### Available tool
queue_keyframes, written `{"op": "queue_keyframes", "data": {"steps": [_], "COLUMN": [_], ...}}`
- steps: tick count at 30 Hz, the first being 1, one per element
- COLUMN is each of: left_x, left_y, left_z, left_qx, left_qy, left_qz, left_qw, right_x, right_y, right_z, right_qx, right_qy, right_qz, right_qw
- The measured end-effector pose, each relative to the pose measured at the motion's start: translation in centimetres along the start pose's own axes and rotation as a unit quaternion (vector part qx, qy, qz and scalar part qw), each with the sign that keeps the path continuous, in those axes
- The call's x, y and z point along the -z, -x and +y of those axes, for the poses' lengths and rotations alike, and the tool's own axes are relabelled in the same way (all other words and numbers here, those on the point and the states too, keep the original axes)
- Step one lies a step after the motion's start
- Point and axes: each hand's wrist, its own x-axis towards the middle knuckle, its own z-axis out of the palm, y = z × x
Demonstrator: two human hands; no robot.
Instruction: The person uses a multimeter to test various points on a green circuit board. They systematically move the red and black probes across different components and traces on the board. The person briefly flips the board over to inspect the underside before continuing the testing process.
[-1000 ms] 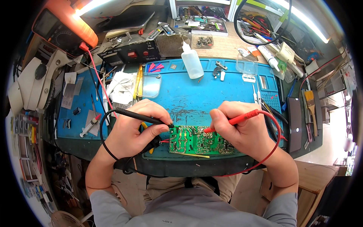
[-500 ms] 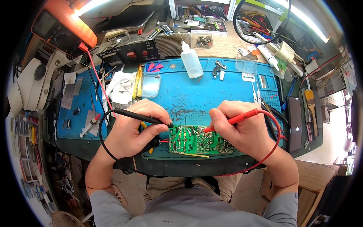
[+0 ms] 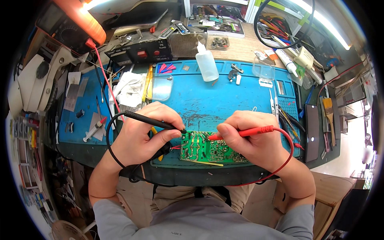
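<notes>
Head view, from above: left hand [image 3: 140, 138] closed around black probe [image 3: 154, 121], fingers [image 3: 168, 116] pinching its shaft, tip brought down just past the fingertips onto green circuit board [image 3: 208, 148]. Right hand [image 3: 252, 140] likewise wrapped on red probe [image 3: 244, 132], thumb and fingers tight, tip touching the board from the opposite side. Both tips set very near each other (gap between them hard to judge at this size).

Possible trouble, as a judgement only: a small slip of either tip could bridge two neighbouring solder points, because the tips stood so close together and the board lay unclamped on blue mat [image 3: 224, 100]. Could also be dragged sideways by black lead [image 3: 112, 152] looping under the left wrist, or red lead [image 3: 286, 160] curling round the right one.

Beyond the fingertips, open mat up to white squeeze bottle [image 3: 207, 64]. Behind the knuckles, near edge of the bench close under both wrists, little room for pulling back.
</notes>
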Motion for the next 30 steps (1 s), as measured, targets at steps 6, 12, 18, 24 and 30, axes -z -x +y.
{"op": "queue_keyframes", "data": {"steps": [6, 12, 18, 24, 30], "left_x": [0.08, 0.04, -0.07, -0.18, 0.19], "left_y": [0.04, 0.09, -0.02, 0.27, -0.23], "left_z": [0.04, 0.02, 0.07, -0.31, -0.06], "left_qx": [-0.001, 0.002, 0.0, -0.007, -0.035], "left_qy": [0.001, 0.004, 0.012, 0.032, 0.002], "left_qz": [-0.001, 0.0, -0.001, -0.002, -0.01], "left_qw": [1.0, 1.0, 1.0, 0.999, 0.999], "right_x": [-0.03, -0.08, 0.12, -0.03, 0.5], "right_y": [-0.09, -0.06, -0.13, -0.22, 0.06], "right_z": [-0.11, -0.1, -0.13, -0.25, -0.44], "right_qx": [-0.002, -0.007, -0.022, -0.058, -0.069], "right_qy": [0.003, 0.011, 0.002, -0.009, -0.013], "right_qz": [-0.001, -0.003, -0.006, -0.014, -0.015], "right_qw": [1.0, 1.0, 1.0, 0.998, 0.997]}}
